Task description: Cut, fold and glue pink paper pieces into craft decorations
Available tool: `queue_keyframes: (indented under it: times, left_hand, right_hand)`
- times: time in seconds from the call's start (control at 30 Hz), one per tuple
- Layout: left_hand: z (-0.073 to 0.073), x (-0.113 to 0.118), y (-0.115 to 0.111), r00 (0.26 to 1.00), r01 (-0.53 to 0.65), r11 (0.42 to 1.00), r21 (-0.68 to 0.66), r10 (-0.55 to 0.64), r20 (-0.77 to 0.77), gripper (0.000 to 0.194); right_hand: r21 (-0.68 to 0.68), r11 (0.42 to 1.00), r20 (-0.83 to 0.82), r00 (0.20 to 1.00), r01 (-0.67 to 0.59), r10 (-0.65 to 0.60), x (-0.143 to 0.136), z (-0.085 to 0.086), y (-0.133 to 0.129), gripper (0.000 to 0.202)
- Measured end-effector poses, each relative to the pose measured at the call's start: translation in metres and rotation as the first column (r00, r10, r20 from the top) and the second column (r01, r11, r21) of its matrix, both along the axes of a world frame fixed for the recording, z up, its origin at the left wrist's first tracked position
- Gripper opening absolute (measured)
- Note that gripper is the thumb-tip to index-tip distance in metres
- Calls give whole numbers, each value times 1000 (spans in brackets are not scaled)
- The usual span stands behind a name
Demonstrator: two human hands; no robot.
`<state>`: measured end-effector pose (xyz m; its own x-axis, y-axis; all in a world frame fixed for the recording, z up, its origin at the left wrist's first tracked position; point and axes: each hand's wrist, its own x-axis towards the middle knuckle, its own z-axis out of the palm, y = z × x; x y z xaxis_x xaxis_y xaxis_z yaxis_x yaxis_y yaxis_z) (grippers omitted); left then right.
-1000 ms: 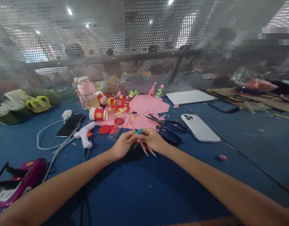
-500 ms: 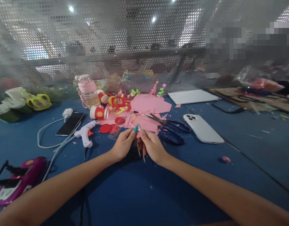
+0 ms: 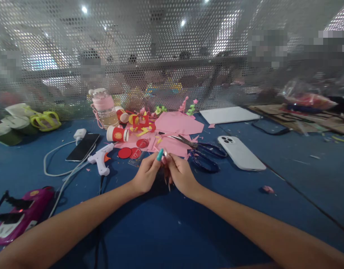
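Observation:
My left hand (image 3: 146, 173) and my right hand (image 3: 183, 177) meet above the blue table, fingertips pinched together. Between them shows a bit of a small pink paper piece (image 3: 163, 159), mostly hidden by the fingers. Just beyond lie pink paper sheets (image 3: 179, 122) with cut scraps. Scissors (image 3: 202, 152) with dark blue handles rest on the right of the paper, blades pointing left. Red paper discs (image 3: 125, 152) and a red paper cup (image 3: 117, 133) on its side are to the left. A white glue gun (image 3: 101, 158) lies left of my left hand.
A pink-lidded bottle (image 3: 104, 108) stands at the back. At left are a black phone (image 3: 82, 147), a cable and a purple device (image 3: 26, 213). A white phone (image 3: 241, 153) lies right of the scissors. A perforated metal screen (image 3: 166, 48) borders the table's far side.
My fingers have shifted slightly around the pink piece, and the thumbs point more upward. Less of the piece shows now. The things on the table lie as before.

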<state>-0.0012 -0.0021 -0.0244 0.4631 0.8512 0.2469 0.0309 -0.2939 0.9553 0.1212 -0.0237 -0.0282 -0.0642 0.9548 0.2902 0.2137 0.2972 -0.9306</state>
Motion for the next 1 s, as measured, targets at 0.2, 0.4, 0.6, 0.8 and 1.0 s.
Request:
queue_keyframes:
  times: [0.2, 0.4, 0.6, 0.8, 1.0]
  left_hand:
    - [1, -4, 3, 968, -87, 917, 389, 170, -186, 23]
    - [5, -20, 17, 890, 56, 585, 809, 338, -306, 23]
    - [15, -29, 21, 819, 223, 363, 905, 433, -376, 25]
    - [22, -26, 18, 846, 268, -67, 961, 493, -202, 20]
    - [18, -26, 19, 802, 269, -167, 948, 585, -125, 16]
  right_hand:
    - [-4, 1000, -37, 999, -26, 26, 3, 0, 4, 34]
    - [-325, 920, -224, 963, -218, 149, 2, 4, 11, 52]
    - [-288, 920, -260, 946, -266, 192, 9, 15, 12, 52]
    - [2, 986, 161, 974, -165, 162, 14, 15, 10, 46]
    - [160, 975, 336, 938, -152, 91, 14, 15, 9, 36]
